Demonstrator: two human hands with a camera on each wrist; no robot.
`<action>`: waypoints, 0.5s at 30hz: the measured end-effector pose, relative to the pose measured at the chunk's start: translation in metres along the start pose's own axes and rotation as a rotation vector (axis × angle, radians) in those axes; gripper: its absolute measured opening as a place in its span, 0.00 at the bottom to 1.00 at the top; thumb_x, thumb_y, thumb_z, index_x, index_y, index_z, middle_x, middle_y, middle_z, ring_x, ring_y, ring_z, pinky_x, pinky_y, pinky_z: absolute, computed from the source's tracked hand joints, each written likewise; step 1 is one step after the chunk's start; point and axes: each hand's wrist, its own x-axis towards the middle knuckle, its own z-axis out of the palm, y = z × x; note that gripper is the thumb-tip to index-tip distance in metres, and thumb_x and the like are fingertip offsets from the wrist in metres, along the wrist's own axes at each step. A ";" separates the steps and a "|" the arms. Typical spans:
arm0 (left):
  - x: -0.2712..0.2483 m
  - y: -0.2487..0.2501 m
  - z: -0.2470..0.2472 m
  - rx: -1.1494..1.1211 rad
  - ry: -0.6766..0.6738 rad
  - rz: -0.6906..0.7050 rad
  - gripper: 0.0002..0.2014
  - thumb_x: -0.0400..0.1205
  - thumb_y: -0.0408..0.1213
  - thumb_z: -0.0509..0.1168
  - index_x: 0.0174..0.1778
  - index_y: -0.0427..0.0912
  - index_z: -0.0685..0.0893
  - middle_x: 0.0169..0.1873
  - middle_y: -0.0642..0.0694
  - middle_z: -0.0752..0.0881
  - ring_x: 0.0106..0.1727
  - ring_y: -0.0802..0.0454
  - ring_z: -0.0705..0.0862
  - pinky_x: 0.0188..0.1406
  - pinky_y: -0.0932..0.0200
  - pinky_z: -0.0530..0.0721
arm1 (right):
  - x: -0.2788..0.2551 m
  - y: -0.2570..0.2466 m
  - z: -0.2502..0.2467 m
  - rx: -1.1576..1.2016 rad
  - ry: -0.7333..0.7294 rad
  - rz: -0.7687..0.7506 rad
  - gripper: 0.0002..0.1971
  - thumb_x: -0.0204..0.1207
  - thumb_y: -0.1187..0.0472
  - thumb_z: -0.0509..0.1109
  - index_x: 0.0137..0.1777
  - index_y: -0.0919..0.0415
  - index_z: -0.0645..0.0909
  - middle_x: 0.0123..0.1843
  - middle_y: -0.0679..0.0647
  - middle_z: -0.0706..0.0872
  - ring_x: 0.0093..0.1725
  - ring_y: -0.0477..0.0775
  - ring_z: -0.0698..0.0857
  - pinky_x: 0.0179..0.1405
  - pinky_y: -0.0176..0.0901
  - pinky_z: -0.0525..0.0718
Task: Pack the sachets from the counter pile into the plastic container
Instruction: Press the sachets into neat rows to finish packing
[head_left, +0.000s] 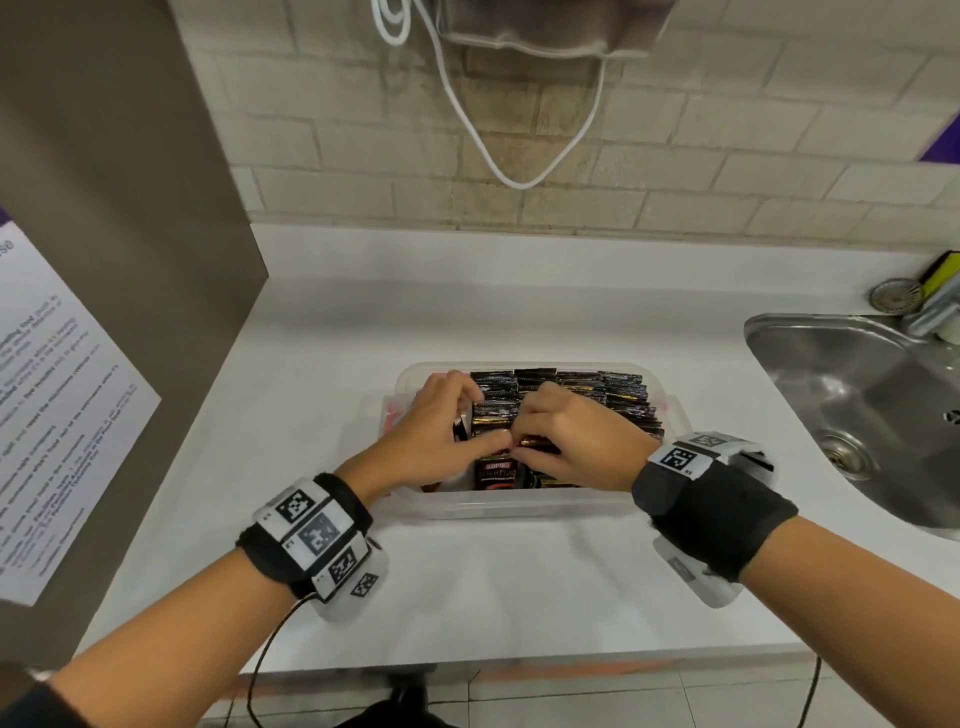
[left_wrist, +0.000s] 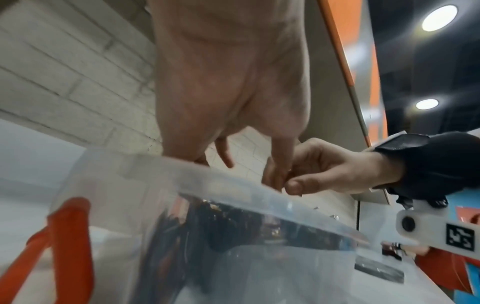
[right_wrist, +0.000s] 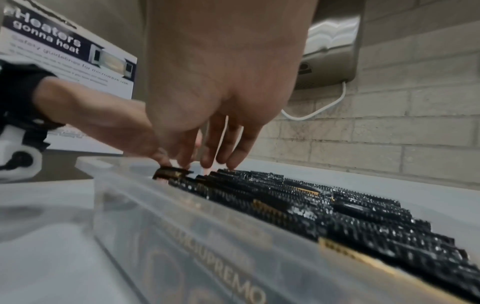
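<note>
**Both hands working inside the container**

Head view: plastic container (head_left: 519, 506) is sitting on the counter (head_left: 467, 587), packed with upright black sachets (head_left: 597, 395). Left hand (head_left: 441, 431) and right hand (head_left: 576, 441) are pinching sachets at its left end. Left wrist view alone is showing an orange latch (left_wrist: 72, 246); right wrist view alone is showing fingertips (right_wrist: 233, 162) touching sachet tops.

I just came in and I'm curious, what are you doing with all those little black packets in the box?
A person is packing black sachets into a clear plastic container on a white counter beside a sink. Both hands are inside the box: the left hand works at its left end, and the right hand pinches one sachet among the upright rows. The box is nearly full, and no loose pile shows on the counter.
</note>
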 end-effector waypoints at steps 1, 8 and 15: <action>0.000 0.003 0.001 -0.066 0.024 -0.064 0.24 0.82 0.59 0.66 0.70 0.52 0.71 0.66 0.51 0.74 0.67 0.55 0.75 0.66 0.58 0.75 | 0.000 0.000 0.003 -0.014 0.027 -0.017 0.14 0.85 0.51 0.68 0.62 0.59 0.86 0.58 0.57 0.84 0.58 0.58 0.78 0.60 0.53 0.78; 0.003 0.026 0.017 -0.381 -0.040 -0.312 0.37 0.87 0.68 0.40 0.90 0.53 0.47 0.89 0.56 0.49 0.88 0.56 0.49 0.76 0.58 0.35 | 0.000 0.000 0.030 -0.085 -0.121 0.040 0.34 0.87 0.36 0.50 0.89 0.48 0.51 0.91 0.50 0.42 0.89 0.53 0.38 0.88 0.56 0.45; 0.006 0.024 0.029 -0.409 -0.047 -0.324 0.41 0.85 0.71 0.41 0.90 0.53 0.44 0.89 0.55 0.48 0.89 0.56 0.48 0.86 0.50 0.48 | -0.001 0.009 0.040 -0.145 -0.206 0.057 0.35 0.85 0.33 0.42 0.88 0.43 0.42 0.89 0.52 0.34 0.87 0.53 0.31 0.87 0.62 0.38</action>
